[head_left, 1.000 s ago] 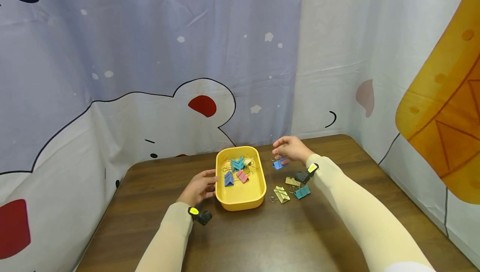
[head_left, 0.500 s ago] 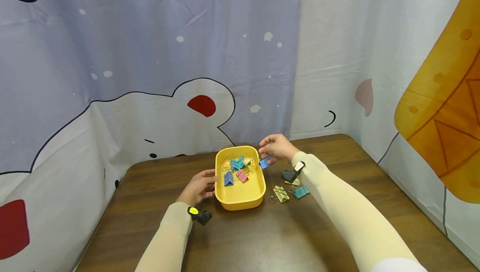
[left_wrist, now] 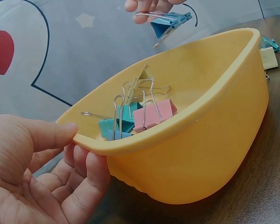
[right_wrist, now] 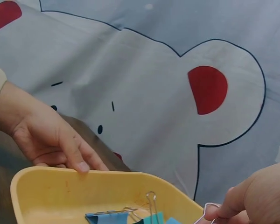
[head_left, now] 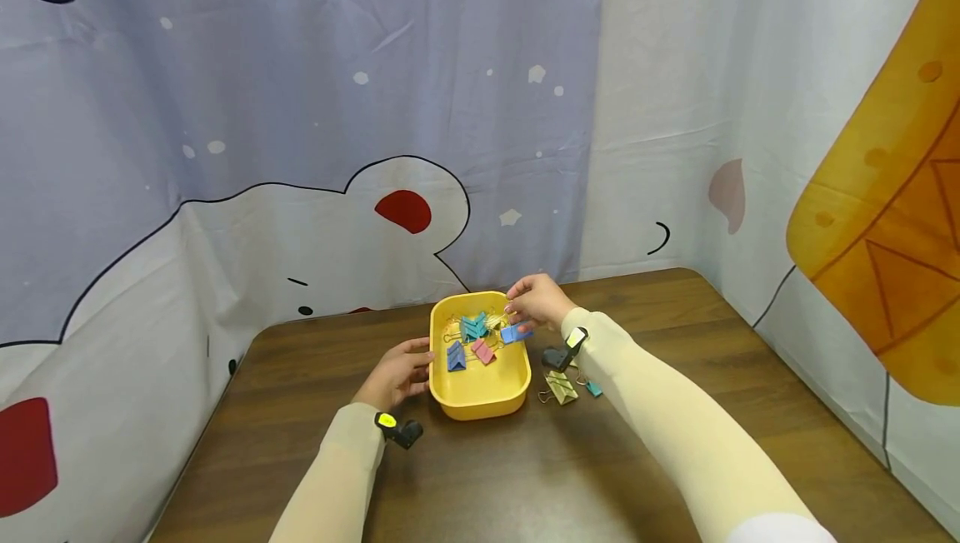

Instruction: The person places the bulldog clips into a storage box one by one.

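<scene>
A yellow plastic bin point(head_left: 480, 393) stands on the table. My left hand point(head_left: 397, 375) holds its left side; in the left wrist view the thumb lies on the rim point(left_wrist: 91, 143) with the fingers against the outer wall. Over the bin's right side, my right hand point(head_left: 542, 301) pinches a blue binder clip point(head_left: 514, 333) by its wire handle. That clip hangs above the far rim in the left wrist view. Inside the bin lie a pink binder clip point(head_left: 483, 351), a darker blue one point(head_left: 456, 357), teal ones point(head_left: 472, 327) and a pale yellow one, partly hidden.
Right of the bin, a pale yellow binder clip point(head_left: 561, 388) and a teal one point(head_left: 594, 389) lie on the wooden table point(head_left: 465, 485), partly covered by the right wrist and its camera. A printed curtain point(head_left: 300, 110) hangs behind the table's back edge.
My right hand has carried the blue binder clip leftward from beside the bin to over its right side. The left hand and the bin have stayed in place.
</scene>
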`<control>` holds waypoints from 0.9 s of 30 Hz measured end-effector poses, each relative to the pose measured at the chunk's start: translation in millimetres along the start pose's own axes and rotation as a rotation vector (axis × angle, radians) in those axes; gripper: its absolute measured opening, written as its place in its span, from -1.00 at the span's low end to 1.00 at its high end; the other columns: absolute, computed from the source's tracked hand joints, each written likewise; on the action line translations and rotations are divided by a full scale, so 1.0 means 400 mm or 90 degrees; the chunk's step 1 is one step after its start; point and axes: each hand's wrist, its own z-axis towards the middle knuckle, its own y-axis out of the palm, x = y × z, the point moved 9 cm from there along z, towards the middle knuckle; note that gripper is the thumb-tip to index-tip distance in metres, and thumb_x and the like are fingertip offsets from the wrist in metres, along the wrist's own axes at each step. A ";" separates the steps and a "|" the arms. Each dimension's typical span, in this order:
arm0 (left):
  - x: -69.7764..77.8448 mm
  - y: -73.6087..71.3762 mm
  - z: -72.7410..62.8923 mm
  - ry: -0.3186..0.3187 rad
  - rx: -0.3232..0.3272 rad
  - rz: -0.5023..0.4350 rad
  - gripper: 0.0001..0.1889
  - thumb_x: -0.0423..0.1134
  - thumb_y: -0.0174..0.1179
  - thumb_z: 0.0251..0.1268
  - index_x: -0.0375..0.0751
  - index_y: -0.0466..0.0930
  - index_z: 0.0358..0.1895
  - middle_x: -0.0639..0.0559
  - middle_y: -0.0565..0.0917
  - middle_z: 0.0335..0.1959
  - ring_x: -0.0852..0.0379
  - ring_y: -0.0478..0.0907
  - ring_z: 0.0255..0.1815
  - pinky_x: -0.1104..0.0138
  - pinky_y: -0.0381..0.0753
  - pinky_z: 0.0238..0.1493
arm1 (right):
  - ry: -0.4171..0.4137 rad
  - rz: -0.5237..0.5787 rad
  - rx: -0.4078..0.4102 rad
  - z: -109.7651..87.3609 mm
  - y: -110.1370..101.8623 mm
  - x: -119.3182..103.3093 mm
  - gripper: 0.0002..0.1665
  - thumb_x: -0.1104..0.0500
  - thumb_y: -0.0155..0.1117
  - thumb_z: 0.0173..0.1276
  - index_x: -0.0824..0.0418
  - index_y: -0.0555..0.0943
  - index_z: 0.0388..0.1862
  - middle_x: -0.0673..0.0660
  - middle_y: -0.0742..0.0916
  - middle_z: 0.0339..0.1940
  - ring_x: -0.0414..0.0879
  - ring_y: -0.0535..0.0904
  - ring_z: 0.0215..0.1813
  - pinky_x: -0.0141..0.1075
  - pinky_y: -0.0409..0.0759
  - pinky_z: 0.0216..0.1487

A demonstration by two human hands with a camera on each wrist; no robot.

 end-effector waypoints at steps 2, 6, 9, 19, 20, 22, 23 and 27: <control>0.000 0.001 0.000 0.001 -0.005 -0.004 -0.52 -0.31 0.15 0.51 -0.16 0.38 0.43 -0.27 0.57 0.06 0.00 0.56 -0.17 0.24 0.73 -0.23 | 0.005 -0.001 0.002 0.000 0.010 0.003 -0.85 0.43 0.21 0.42 0.38 0.55 -0.06 0.35 0.73 -0.14 0.15 0.75 -0.21 -0.28 0.72 -0.47; -0.001 0.001 0.003 0.003 -0.009 -0.008 -0.52 -0.32 0.15 0.51 -0.17 0.39 0.43 -0.27 0.58 0.05 0.02 0.56 -0.19 0.29 0.71 -0.30 | 0.004 -0.001 0.003 -0.001 0.030 0.003 -0.88 0.45 0.16 0.43 0.38 0.52 -0.09 0.40 0.73 -0.14 0.10 0.74 -0.29 -0.28 0.70 -0.50; -0.001 -0.003 0.003 0.004 -0.002 -0.004 -0.53 -0.31 0.16 0.50 -0.15 0.41 0.42 -0.27 0.58 0.07 0.00 0.57 -0.17 0.28 0.71 -0.29 | -0.001 0.005 0.008 0.001 0.039 0.004 -0.88 0.47 0.14 0.41 0.39 0.51 -0.11 0.42 0.72 -0.15 0.05 0.72 -0.34 -0.29 0.69 -0.53; -0.004 -0.005 0.007 0.008 0.001 -0.006 -0.56 -0.29 0.18 0.49 -0.13 0.45 0.38 -0.17 0.62 -0.06 0.03 0.58 -0.24 0.27 0.72 -0.29 | 0.011 0.016 0.019 0.008 0.064 0.020 -0.81 0.49 0.16 0.40 0.49 0.51 -0.02 0.38 0.71 -0.22 0.06 0.71 -0.37 -0.25 0.73 -0.47; -0.005 -0.005 0.008 0.007 0.002 -0.006 -0.56 -0.29 0.18 0.49 -0.12 0.45 0.37 -0.17 0.62 -0.06 0.04 0.58 -0.24 0.27 0.72 -0.29 | 0.013 0.017 0.021 0.010 0.065 0.023 -0.81 0.49 0.16 0.41 0.50 0.51 -0.02 0.36 0.71 -0.25 0.07 0.72 -0.37 -0.25 0.73 -0.47; -0.004 -0.004 0.008 0.010 0.002 -0.006 -0.57 -0.29 0.17 0.50 -0.12 0.45 0.38 -0.18 0.61 -0.05 0.04 0.57 -0.24 0.28 0.72 -0.29 | 0.019 0.026 0.025 0.013 0.067 0.029 -0.81 0.48 0.16 0.40 0.50 0.51 -0.03 0.36 0.71 -0.26 0.07 0.71 -0.38 -0.25 0.73 -0.46; -0.004 -0.004 0.008 0.010 0.001 -0.006 -0.56 -0.29 0.17 0.50 -0.12 0.45 0.38 -0.18 0.61 -0.05 0.03 0.57 -0.23 0.28 0.72 -0.29 | 0.024 0.030 0.027 0.014 0.069 0.033 -0.82 0.48 0.16 0.39 0.49 0.52 -0.04 0.36 0.70 -0.26 0.06 0.71 -0.39 -0.25 0.73 -0.46; -0.005 -0.004 0.008 0.008 -0.003 -0.008 -0.55 -0.29 0.17 0.50 -0.14 0.43 0.39 -0.20 0.62 -0.04 0.03 0.58 -0.24 0.28 0.72 -0.29 | 0.040 0.047 0.034 0.018 0.072 0.050 -0.90 0.49 0.16 0.38 0.40 0.52 -0.16 0.45 0.70 -0.18 0.02 0.68 -0.45 -0.24 0.73 -0.46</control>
